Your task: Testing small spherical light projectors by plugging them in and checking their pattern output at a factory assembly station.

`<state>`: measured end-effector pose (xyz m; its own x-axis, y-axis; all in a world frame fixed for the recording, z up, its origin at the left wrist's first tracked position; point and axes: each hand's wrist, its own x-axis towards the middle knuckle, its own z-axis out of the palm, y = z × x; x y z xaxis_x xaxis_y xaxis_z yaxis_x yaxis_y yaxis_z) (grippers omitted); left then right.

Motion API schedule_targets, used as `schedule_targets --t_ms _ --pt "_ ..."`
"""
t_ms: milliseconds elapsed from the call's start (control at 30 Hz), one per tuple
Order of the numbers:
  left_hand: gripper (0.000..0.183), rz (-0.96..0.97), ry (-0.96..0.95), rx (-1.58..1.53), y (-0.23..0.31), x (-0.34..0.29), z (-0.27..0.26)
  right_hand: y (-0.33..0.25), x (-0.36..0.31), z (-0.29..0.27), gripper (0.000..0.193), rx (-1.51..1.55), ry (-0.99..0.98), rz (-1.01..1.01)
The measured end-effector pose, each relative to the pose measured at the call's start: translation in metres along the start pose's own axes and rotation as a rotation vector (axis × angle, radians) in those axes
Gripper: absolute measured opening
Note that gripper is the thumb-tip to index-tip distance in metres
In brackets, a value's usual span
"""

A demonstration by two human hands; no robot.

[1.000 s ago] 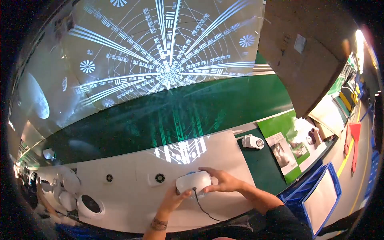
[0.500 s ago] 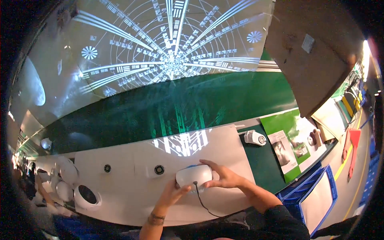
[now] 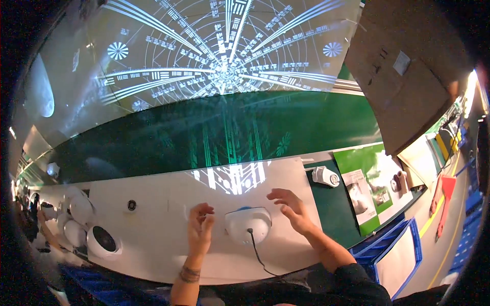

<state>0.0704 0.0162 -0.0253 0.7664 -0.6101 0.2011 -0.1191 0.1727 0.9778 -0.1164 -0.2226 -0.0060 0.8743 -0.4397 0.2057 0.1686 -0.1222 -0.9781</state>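
Note:
A white rounded device (image 3: 248, 226), with a black cable plugged into its near side and a bit of blue at its far edge, sits on the pale work surface (image 3: 168, 232). Neither hand touches it. My left hand (image 3: 200, 229) is raised just left of it, fingers bent and thumb apart. On the other side my right hand (image 3: 293, 210) stands off from the device, open with curved fingers. A small round black disc (image 3: 131, 205) lies further left. The second black disc is out of sight around my left hand.
A bright test pattern (image 3: 224, 74) shines on the far wall, above a green surface (image 3: 306, 120). White rounded units (image 3: 104, 239) cluster at the left. At right are a white device (image 3: 325, 176), a green printed sheet (image 3: 372, 188), brown cardboard (image 3: 408, 92) and a blue crate (image 3: 398, 260).
Both hands have let go of the white device and moved apart. It now rests on the surface, tipped differently. My left hand has come up over where the nearer black disc lay.

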Motion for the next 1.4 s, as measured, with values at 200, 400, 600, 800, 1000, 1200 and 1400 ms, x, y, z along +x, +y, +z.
schedule_targets --t_ms 200,400,600,800,1000,1200,1400 --pt "0.044 0.035 0.034 0.009 0.002 0.001 0.004 0.001 -0.001 -0.001 0.074 0.002 0.015 0.025" --pt "0.037 0.003 0.015 0.015 0.0 -0.002 0.003 0.005 -0.003 -0.003 0.049 0.018 0.018 0.031" --pt "0.07 -0.109 -0.3 -0.092 -0.002 -0.004 0.01 0.003 0.0 0.004 0.061 -0.01 -0.051 0.04" --pt "0.108 -0.449 -0.441 -0.295 0.003 -0.012 0.021 -0.01 0.0 0.014 0.1 -0.158 -0.345 0.115" --pt "0.124 0.08 -0.531 0.251 0.021 -0.002 0.01 -0.032 0.015 0.019 0.111 -0.514 -0.526 -0.148" --pt "0.12 0.073 -0.559 0.331 0.024 0.002 0.009 -0.055 0.025 0.028 0.104 -0.63 -0.547 -0.217" --pt "0.12 0.138 -0.563 0.245 0.025 0.004 0.009 -0.052 0.023 0.057 0.081 -0.814 -0.359 -0.386"
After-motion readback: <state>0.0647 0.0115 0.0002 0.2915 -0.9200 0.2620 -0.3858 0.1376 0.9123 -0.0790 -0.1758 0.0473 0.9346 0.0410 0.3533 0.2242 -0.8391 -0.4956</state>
